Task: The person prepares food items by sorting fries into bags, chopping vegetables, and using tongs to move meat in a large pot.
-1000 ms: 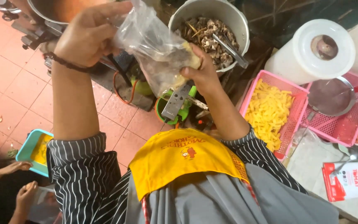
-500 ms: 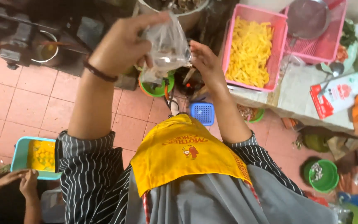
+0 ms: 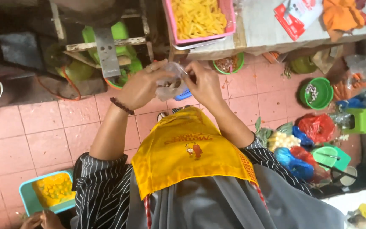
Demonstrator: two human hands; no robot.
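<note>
the left hand (image 3: 142, 87) and the right hand (image 3: 204, 82) meet in front of the chest, over the pink tiled floor (image 3: 30, 135). between them is a small clear plastic bag (image 3: 170, 82) with some dark food inside. the fingers of the left hand curl around the left side of the bag and grip it; the fingers of the right hand are pinched together at the top right of the bag, it seems on its mouth. both hands are closed on the bag, which hangs in the air, not resting on anything.

just under the bag, on the floor, there is a small blue basket (image 3: 184, 94). far from the person, on the bench (image 3: 267, 29), stands a pink tray (image 3: 227, 19) full of yellow strips.

what could go wrong: the plastic is thin and slippery, so i think the pinch of the right hand can slide off and the mouth can open. then the food can fall on the floor, because nothing catches it except the little basket. a hard pull can also tear the bag.

hard to make out: the kind of food in the bag, and whether the mouth is twisted, tied or open, because the fingers cover it. at the near left corner, other hands (image 3: 43, 219) by a turquoise tray (image 3: 26, 199) are cut off by the edge.
</note>
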